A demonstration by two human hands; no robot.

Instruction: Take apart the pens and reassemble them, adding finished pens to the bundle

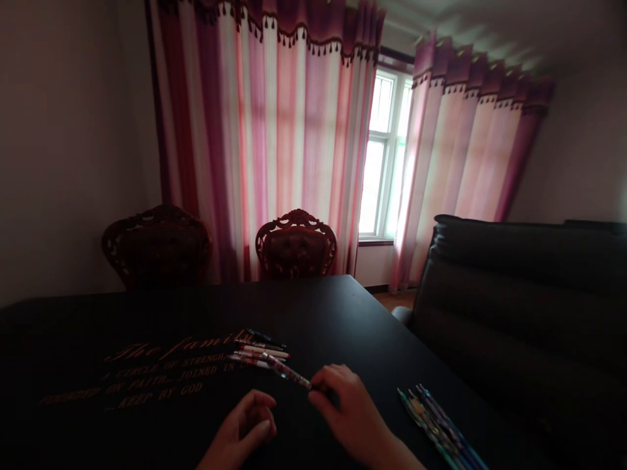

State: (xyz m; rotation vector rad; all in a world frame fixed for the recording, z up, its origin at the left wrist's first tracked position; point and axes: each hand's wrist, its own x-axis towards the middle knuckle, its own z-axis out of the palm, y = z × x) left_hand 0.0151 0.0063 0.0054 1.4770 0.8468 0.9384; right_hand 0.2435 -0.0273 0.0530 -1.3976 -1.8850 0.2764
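My right hand (350,408) is closed on one end of a pen (289,373) with a clear, patterned barrel. The pen's far end points up and left, over a small group of pens (262,352) in white, red and dark colours lying on the black table (323,307). My left hand (247,424) is to the left, just above the tabletop. Its fingers are loosely curled and nothing shows in them. On the right of the table lies a second bunch of pens (441,427), green, blue and purple, side by side.
Orange lettering (171,365) is printed on the tabletop at left. Two carved chairs, one at left (157,251) and one at centre (297,245), stand behind the far edge. A black leather sofa (519,300) is at right. Striped curtains (284,143) hang beside a window (385,156).
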